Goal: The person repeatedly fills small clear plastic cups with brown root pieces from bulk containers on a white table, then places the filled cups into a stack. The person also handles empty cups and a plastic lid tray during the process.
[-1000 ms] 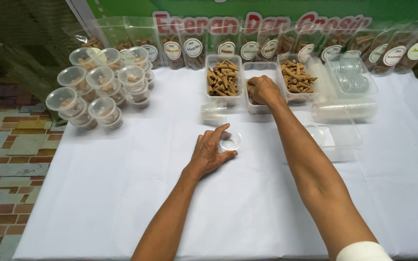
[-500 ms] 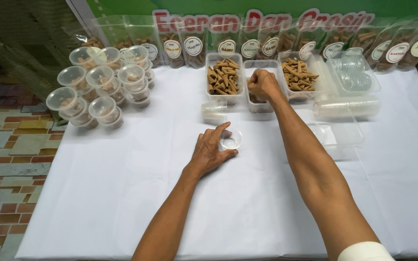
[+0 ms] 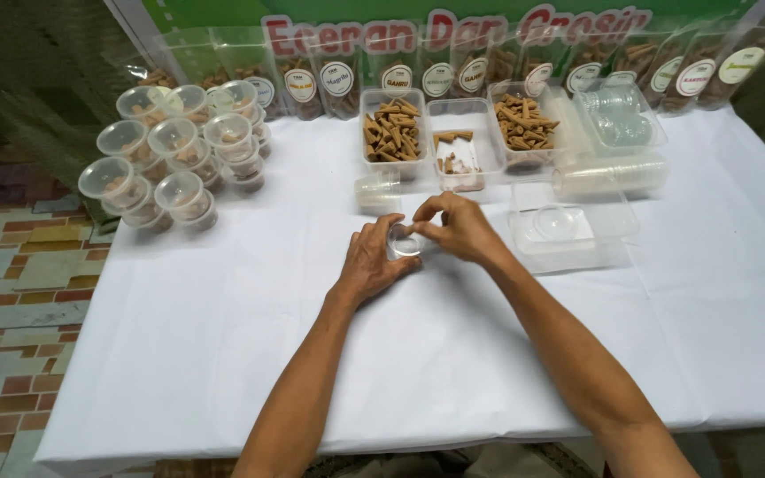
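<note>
Both hands meet over a small clear plastic cup (image 3: 405, 241) that stands on the white-covered worktop (image 3: 223, 354), just in front of the row of trays. The left hand (image 3: 372, 264) lies flat beside the cup, its fingers curled against the cup's near side, its grip loosely closed around the wall. The right hand (image 3: 459, 228) hovers at the cup's rim with thumb and fingertips drawn together in a pinch — whatever sits between them is too small to make out.

Behind the hands stand three clear rectangular trays: the left tray (image 3: 390, 133) is full of brown cone-shaped sticks, the middle tray (image 3: 459, 149) holds only a few, and the right tray (image 3: 522, 124) is again well filled. A short stack of empty cups (image 3: 375, 191) lies on its side just left of the middle tray. To the right lie a flat clear lid tray (image 3: 568, 228) and a long sleeve of nested cups (image 3: 611, 177). Far left, well apart from the hands, stand stacked lidded cups (image 3: 170, 150) — filled and closed. Sealed pouches (image 3: 453, 71) line the back edge.
</note>
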